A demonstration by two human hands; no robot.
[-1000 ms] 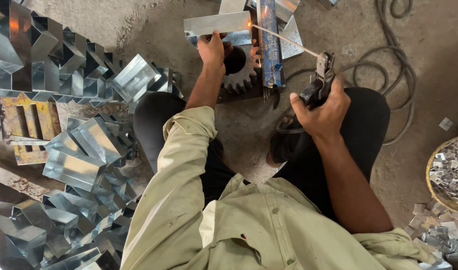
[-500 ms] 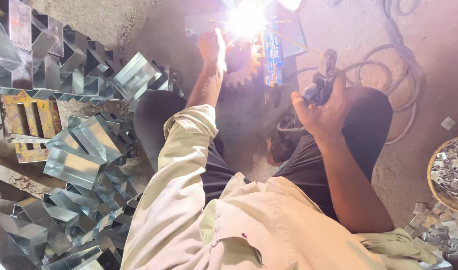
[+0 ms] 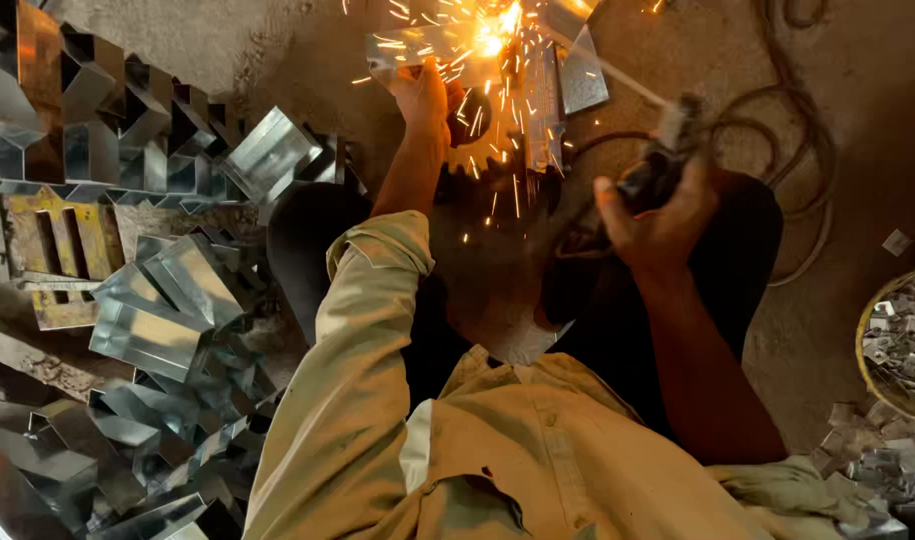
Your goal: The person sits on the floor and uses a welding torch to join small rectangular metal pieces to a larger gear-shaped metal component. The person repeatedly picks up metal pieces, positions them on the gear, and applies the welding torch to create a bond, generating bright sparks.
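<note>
Sheet-metal piece point(image 3: 418, 48) lies on the concrete floor point(image 3: 278, 50) at top centre of the head view, w/ a bright arc and sparks point(image 3: 493, 40) bursting at its right end. Left hand point(image 3: 425, 92) is clamped on the piece's near edge, just left of the sparks, fingers curled over it. Right hand point(image 3: 658, 215) sits below-right of the sparks, well apart from the piece, clenched around a dark electrode holder point(image 3: 668, 150); thin welding rod point(image 3: 618, 75) runs from the holder up-left to the arc. A second upright metal strip point(image 3: 543, 105) stands just right of the sparks, touching the weld area. Dark cable point(image 3: 798, 130) loops on the floor right of the holder. Left of the piece, well apart: stack of folded galvanised channels point(image 3: 178, 300) plus yellowish slotted plates point(image 3: 53, 245). Far right of the piece, near frame edge, a round basket point(image 3: 868, 370) w/ small metal scraps. Person's sleeve, pale khaki point(image 3: 348, 380), fills the bottom centre.
</note>
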